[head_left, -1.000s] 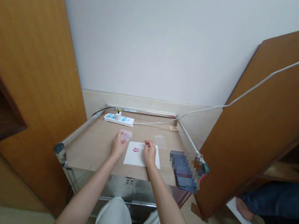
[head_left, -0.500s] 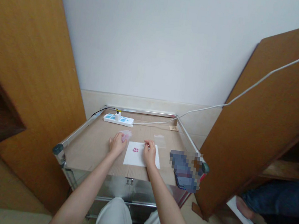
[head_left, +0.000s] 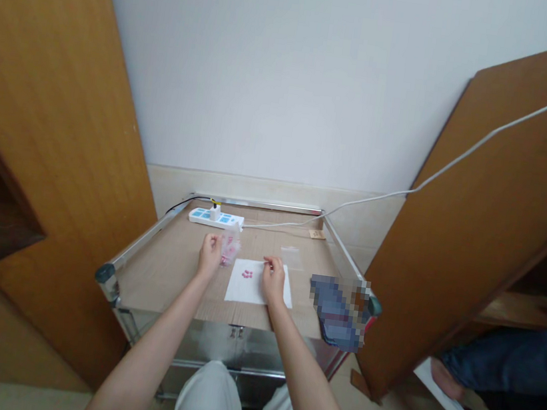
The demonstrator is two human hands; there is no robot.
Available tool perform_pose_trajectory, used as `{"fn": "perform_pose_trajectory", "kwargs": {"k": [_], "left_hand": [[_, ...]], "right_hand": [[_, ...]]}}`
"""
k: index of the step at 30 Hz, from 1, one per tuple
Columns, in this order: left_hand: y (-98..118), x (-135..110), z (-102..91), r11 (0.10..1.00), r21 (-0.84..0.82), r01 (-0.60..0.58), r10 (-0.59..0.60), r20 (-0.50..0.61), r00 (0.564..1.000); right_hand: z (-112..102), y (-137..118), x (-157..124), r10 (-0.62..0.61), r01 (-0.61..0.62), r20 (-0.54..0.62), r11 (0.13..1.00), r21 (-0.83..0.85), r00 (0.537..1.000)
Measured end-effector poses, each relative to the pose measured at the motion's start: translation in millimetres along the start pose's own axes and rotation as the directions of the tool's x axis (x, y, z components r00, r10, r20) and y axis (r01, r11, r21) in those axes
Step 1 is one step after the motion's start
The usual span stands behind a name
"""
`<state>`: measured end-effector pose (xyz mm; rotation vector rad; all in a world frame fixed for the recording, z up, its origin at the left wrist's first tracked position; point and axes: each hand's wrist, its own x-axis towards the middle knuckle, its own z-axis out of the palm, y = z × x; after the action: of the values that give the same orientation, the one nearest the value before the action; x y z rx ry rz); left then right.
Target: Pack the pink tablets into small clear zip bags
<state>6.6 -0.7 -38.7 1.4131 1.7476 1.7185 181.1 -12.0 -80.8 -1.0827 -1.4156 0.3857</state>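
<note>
From the head view, the left hand [head_left: 209, 257] has curled fingers [head_left: 209, 242], a clear bag [head_left: 230, 251] just at 3 o'clock; whether they grip it is unclear. The right hand [head_left: 273, 282] pinches closed on white paper [head_left: 255, 291] on the desk [head_left: 168, 278], pink pieces [head_left: 247, 273] at 10 o'clock.

View: one head-worn camera, above the person's lap [head_left: 210, 398]
Facing: forward and down, across the steel-framed cart [head_left: 253, 203] toward the wall [head_left: 291, 73]
Nearness: fairly close above the left hand [head_left: 209, 257] and right hand [head_left: 273, 282]
Framing: wide, a wooden cabinet door [head_left: 55, 136] filling the left side; far-edge detail probably too small to read
</note>
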Motion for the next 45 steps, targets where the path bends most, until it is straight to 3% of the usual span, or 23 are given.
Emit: {"fn": "perform_pose_trajectory", "kwargs": {"k": [3, 5, 10, 19, 21, 24, 28, 30, 33, 37, 40, 45], "left_hand": [[15, -5, 1.5, 0.890, -0.421, 0.176, -0.137, 0.122, 0.983], [24, -12, 3.7, 0.784, -0.543, 0.299, -0.205, 0.229, 0.952], [29, -28, 10.2, 0.665, -0.639, 0.387, -0.225, 0.322, 0.919], [11, -45, 20.7, 0.624, -0.630, 0.462, -0.331, 0.322, 0.887], [10, -49, 22.3, 0.643, -0.639, 0.422, -0.306, 0.290, 0.907], [8, -54, 24.3, 0.740, -0.601, 0.303, -0.211, 0.220, 0.952], [7, -55, 27.6, 0.910, -0.393, 0.130, -0.033, 0.245, 0.969], [6, -55, 30.2, 0.955, -0.295, 0.043, 0.030, 0.240, 0.970], [8, -54, 34.2, 0.978, -0.206, -0.009, 0.055, 0.219, 0.974], [12, -53, 35.7, 0.981, -0.192, 0.015, 0.026, 0.208, 0.978], [14, -53, 33.6, 0.974, -0.224, 0.032, 0.014, 0.201, 0.980], [12, -53, 29.6, 0.986, -0.157, -0.052, 0.081, 0.189, 0.979]], "right_hand": [[0, -1, 0, 0.023, -0.023, 0.006, 1.000, 0.017, 1.000], [-1, -3, 0, 0.048, -0.048, 0.019, 0.998, 0.037, 0.999], [-1, -6, 0, 0.071, -0.078, 0.060, 0.990, 0.117, 0.996], [0, -6, -3, 0.039, -0.053, 0.103, 0.990, 0.132, 0.994], [0, -7, -2, 0.046, -0.057, 0.097, 0.991, 0.121, 0.994], [0, -7, -2, 0.045, -0.057, 0.104, 0.993, 0.107, 0.994], [-1, -11, -3, 0.016, -0.027, 0.107, 0.994, 0.104, 0.994], [-2, -14, -4, -0.028, 0.016, 0.121, 0.995, 0.103, 0.992], [-3, -19, -6, -0.106, 0.093, 0.146, 0.991, 0.092, 0.984], [-4, -24, -8, -0.168, 0.157, 0.190, 0.985, 0.068, 0.967], [-4, -25, -10, -0.181, 0.171, 0.213, 0.983, 0.063, 0.960], [-4, -25, -10, -0.172, 0.163, 0.218, 0.985, 0.058, 0.961]]}}
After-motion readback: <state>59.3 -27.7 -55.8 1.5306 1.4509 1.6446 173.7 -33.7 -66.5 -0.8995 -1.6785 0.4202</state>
